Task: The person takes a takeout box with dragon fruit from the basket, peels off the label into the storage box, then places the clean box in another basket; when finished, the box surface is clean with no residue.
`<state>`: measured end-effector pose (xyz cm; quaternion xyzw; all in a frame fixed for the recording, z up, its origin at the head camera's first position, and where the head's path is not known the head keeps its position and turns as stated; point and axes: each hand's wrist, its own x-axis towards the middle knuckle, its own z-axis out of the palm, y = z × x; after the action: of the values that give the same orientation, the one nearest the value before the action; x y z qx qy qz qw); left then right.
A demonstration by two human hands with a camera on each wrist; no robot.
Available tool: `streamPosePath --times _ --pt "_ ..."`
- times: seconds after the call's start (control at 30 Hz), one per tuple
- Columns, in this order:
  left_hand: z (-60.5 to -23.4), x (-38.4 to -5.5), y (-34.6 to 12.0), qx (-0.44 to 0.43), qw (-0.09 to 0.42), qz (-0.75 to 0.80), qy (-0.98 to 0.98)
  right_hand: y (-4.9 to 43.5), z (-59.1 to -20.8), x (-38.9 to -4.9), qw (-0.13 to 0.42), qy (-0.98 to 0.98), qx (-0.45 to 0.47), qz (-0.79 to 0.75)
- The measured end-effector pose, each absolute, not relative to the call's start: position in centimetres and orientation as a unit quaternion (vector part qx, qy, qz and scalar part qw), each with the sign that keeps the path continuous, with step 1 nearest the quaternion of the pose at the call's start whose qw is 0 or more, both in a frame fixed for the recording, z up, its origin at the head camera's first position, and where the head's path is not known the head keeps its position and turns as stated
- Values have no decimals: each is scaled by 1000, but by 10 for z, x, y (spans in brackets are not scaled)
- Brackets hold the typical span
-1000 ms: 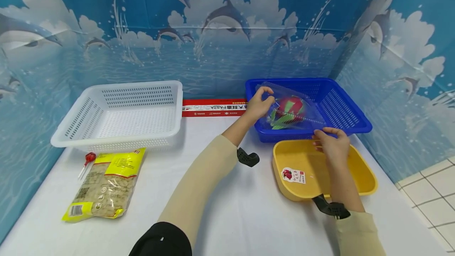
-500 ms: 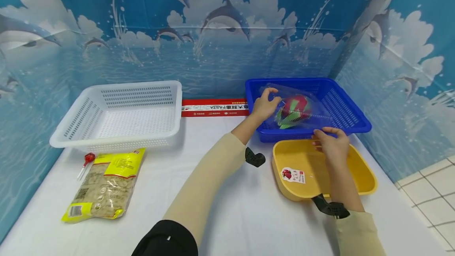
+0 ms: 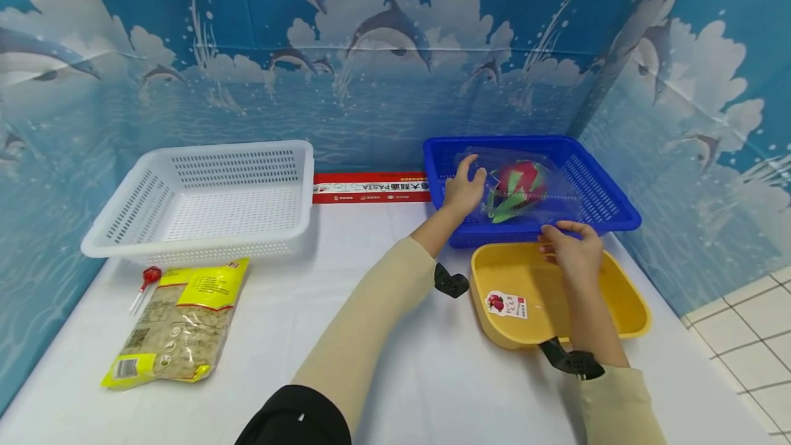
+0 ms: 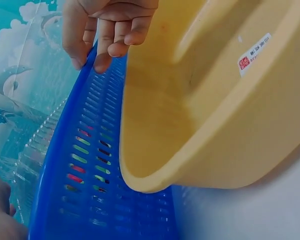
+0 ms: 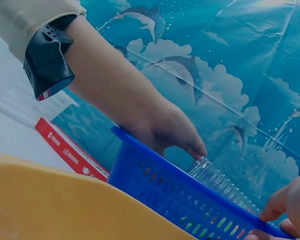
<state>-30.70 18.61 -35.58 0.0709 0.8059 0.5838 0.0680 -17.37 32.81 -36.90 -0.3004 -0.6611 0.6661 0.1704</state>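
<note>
A clear plastic box (image 3: 562,198) lies in the blue basket (image 3: 608,211), with a red and green dragon fruit (image 3: 522,180) inside it. My left hand (image 3: 465,189) reaches over the basket's left side and grips the box's left edge with thumb and forefinger. The right hand (image 3: 575,249) pinches the basket's front rim, seen more closely in the left wrist view, where the fingers of this hand (image 4: 110,25) bend over the blue rim. Just below, the yellow basin (image 3: 534,294) sits against the basket's front, partly covered by the right forearm.
At the left stands a white basket (image 3: 228,215). A yellow-labelled food packet (image 3: 185,325) and a red lollipop (image 3: 148,277) lie before it. Between the two baskets is a red pasta box (image 3: 371,187). A dolphin-printed curtain (image 3: 371,108) closes off the back and sides.
My left hand has moved right, and the clear box with the dragon fruit has shifted right inside the blue basket. The right hand has stayed on the basket's front rim.
</note>
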Motion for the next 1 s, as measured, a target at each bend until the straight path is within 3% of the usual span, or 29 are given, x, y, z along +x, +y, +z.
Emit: streamPosePath --times 0.4,0.67,0.8,1.0 --pt "-356 -306 191 16 96 541 836 327 -369 -172 170 -662 -301 665" --pt "-358 -307 190 31 119 504 855 325 -369 -173 173 -667 -305 658" --pt "-359 -305 188 51 99 515 850 325 -369 -173 174 -667 -303 658" --pt "-360 -297 185 102 21 525 845 327 -368 -172 175 -662 -303 662"
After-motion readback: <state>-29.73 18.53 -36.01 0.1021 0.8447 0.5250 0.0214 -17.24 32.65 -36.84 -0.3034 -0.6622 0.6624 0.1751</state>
